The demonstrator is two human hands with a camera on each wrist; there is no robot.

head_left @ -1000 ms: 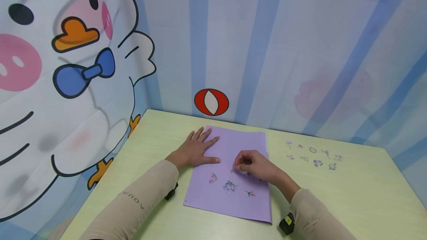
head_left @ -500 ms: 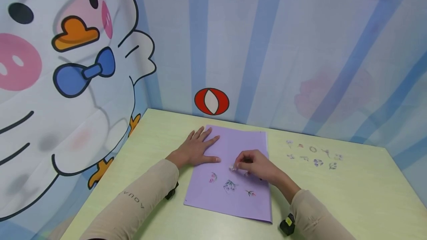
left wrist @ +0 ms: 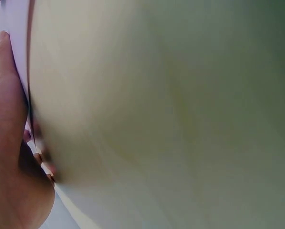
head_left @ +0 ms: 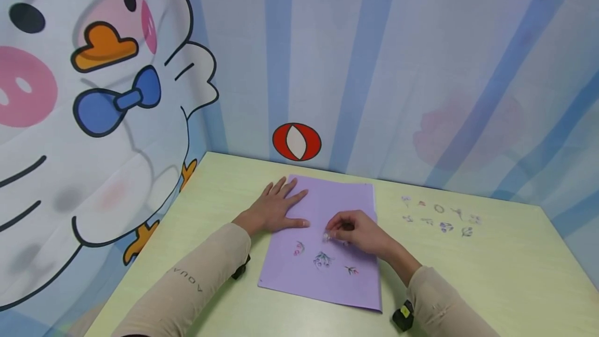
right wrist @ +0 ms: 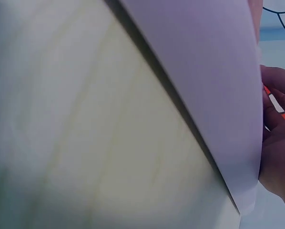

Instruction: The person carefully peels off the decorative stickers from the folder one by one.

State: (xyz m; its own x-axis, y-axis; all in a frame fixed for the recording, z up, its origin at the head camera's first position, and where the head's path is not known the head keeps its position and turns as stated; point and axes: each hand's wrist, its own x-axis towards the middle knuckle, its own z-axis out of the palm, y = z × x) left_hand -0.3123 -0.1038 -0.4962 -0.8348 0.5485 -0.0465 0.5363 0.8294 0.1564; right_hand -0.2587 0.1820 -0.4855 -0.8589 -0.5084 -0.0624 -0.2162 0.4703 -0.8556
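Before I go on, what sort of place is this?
Probably an indoor craft corner: a pale table stands against cartoon-printed cloth, with small flower pictures on purple paper.

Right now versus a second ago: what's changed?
The small pale flower sticker in the right hand has turned so more of its face shows; the fingers moved only slightly, and no release is visible. Unchanged: the left hand spread on the purple rectangular sheet, and the small stickers on the pale yellow table.
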